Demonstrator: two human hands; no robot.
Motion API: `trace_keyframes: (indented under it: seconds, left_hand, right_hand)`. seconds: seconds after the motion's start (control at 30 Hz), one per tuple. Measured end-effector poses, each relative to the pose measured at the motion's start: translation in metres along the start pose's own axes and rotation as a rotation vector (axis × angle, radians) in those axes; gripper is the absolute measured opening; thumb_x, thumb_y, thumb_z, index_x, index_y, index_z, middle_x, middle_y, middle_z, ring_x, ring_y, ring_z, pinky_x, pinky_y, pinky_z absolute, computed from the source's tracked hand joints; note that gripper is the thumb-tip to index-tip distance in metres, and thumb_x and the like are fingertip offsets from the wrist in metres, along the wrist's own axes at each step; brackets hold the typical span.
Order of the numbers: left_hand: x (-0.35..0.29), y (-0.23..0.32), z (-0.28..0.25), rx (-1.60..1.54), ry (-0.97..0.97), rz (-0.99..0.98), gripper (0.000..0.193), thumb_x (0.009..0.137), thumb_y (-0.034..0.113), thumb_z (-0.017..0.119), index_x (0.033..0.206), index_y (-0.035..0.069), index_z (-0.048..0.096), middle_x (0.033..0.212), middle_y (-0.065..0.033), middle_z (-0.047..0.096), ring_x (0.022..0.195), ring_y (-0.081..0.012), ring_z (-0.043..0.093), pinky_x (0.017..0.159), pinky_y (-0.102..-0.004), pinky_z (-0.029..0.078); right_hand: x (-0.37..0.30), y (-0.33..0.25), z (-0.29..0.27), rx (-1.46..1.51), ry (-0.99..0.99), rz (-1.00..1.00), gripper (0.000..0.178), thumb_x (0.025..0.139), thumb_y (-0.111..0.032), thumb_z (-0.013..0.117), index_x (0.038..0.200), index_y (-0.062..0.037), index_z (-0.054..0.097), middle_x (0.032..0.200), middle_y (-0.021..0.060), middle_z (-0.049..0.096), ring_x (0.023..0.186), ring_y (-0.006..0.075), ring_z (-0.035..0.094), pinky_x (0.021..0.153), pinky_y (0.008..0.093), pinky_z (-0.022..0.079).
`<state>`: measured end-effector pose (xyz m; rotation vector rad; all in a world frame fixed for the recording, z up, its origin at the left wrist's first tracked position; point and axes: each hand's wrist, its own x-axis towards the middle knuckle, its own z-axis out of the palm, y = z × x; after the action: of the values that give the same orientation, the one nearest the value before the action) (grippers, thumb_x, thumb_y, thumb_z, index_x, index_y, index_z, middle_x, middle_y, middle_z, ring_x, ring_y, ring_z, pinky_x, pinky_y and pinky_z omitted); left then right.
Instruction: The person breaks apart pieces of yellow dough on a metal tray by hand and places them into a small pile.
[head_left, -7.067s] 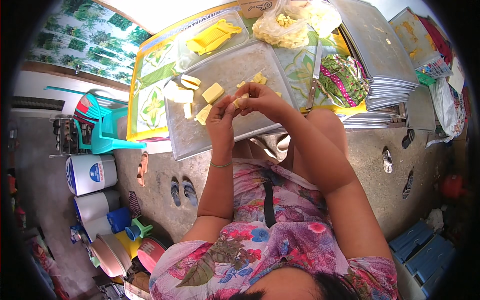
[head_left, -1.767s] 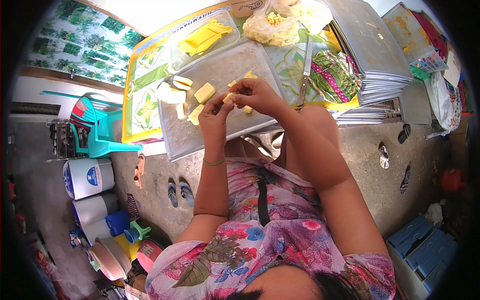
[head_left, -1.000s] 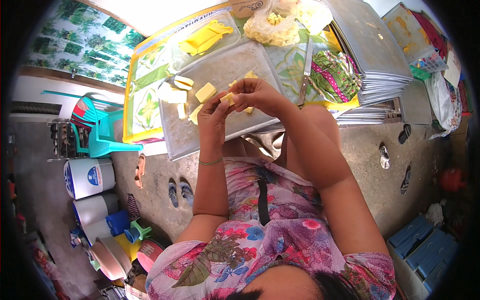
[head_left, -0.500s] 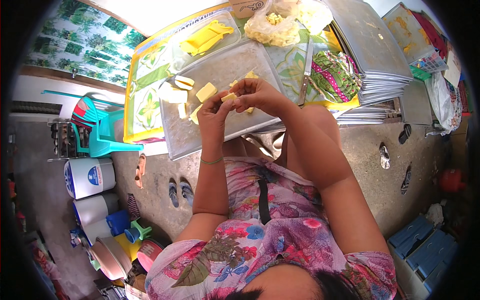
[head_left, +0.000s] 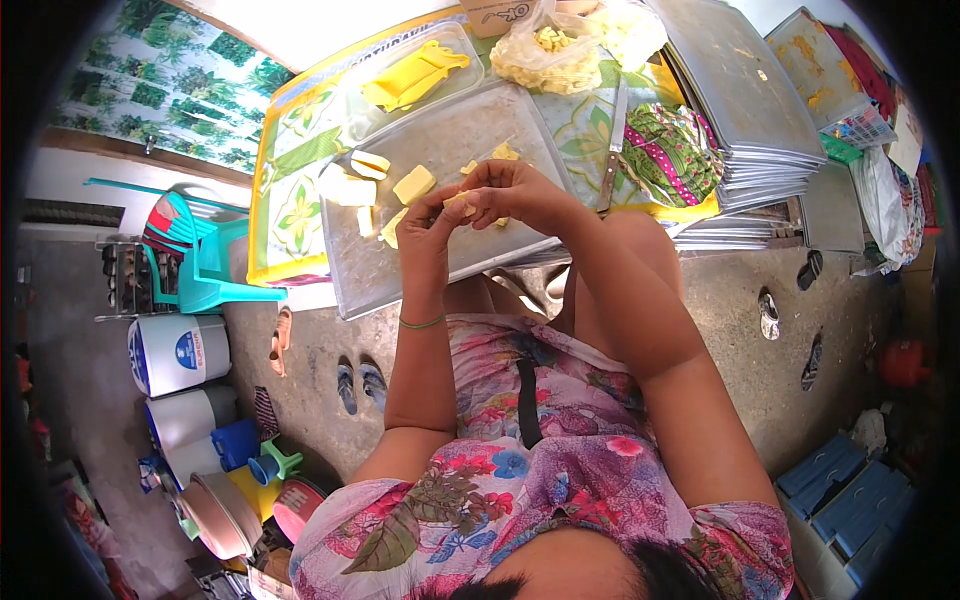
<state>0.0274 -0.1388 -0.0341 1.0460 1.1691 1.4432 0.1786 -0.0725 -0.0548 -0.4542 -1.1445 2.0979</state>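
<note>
Over the metal tray (head_left: 385,275), my left hand (head_left: 426,225) and my right hand (head_left: 512,190) meet fingertip to fingertip. A small pale yellow piece (head_left: 459,204) is pinched between them; its kind is unclear and the fingers cover most of it. Both hands appear closed on this piece. Beyond my left hand lies a yellow block (head_left: 413,185), with several cut yellow blocks (head_left: 350,190) to its left. Small yellow bits (head_left: 503,151) lie on the tray just past my right hand.
A clear plastic container (head_left: 472,72) holding a yellow folded item (head_left: 415,76) stands behind the tray. Right of it are a plastic bag of yellow pieces (head_left: 548,65), a long knife (head_left: 613,150), a green-and-pink cloth (head_left: 668,150) and stacked metal trays (head_left: 740,95). A turquoise chair (head_left: 215,275) stands left.
My fingers have shifted slightly around the small yellow piece, and less of it shows now. The tray and the things on it stay put.
</note>
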Motion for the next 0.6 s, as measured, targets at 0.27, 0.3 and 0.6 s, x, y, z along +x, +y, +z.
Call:
trace_keyframes:
  seconds: [0.27, 0.3, 0.6]
  left_hand:
    - [-0.001, -0.001, 0.003, 0.029, -0.001, 0.019, 0.019, 0.079, 0.006, 0.064, 0.095, -0.002, 0.061, 0.086, -0.0073, 0.064, 0.076, -0.0114, 0.059, 0.069, -0.0242, 0.049]
    - [-0.001, -0.001, 0.004, 0.043, -0.002, 0.017, 0.018, 0.079, 0.006, 0.064, 0.095, -0.002, 0.061, 0.085, -0.0073, 0.063, 0.076, -0.0115, 0.059, 0.07, -0.0242, 0.049]
    - [0.001, -0.007, 0.001, -0.024, 0.021, 0.017, 0.02, 0.08, 0.007, 0.063, 0.097, -0.003, 0.06, 0.085, -0.0084, 0.063, 0.076, -0.0124, 0.06, 0.071, -0.0258, 0.051]
  right_hand:
    - [-0.003, -0.006, 0.001, -0.029, 0.018, 0.041, 0.018, 0.079, -0.013, 0.064, 0.089, -0.0018, 0.053, 0.083, 0.0084, 0.059, 0.073, 0.0135, 0.061, 0.061, 0.0245, 0.053]
    - [-0.001, -0.002, -0.002, -0.026, 0.022, 0.026, 0.018, 0.079, -0.013, 0.063, 0.089, -0.0016, 0.053, 0.082, 0.0084, 0.059, 0.071, 0.0139, 0.061, 0.062, 0.0251, 0.053]
    - [0.001, 0.0, -0.001, 0.081, 0.035, 0.017, 0.017, 0.082, -0.013, 0.058, 0.092, -0.0004, 0.053, 0.08, 0.0069, 0.058, 0.07, 0.0146, 0.061, 0.063, 0.0271, 0.054]
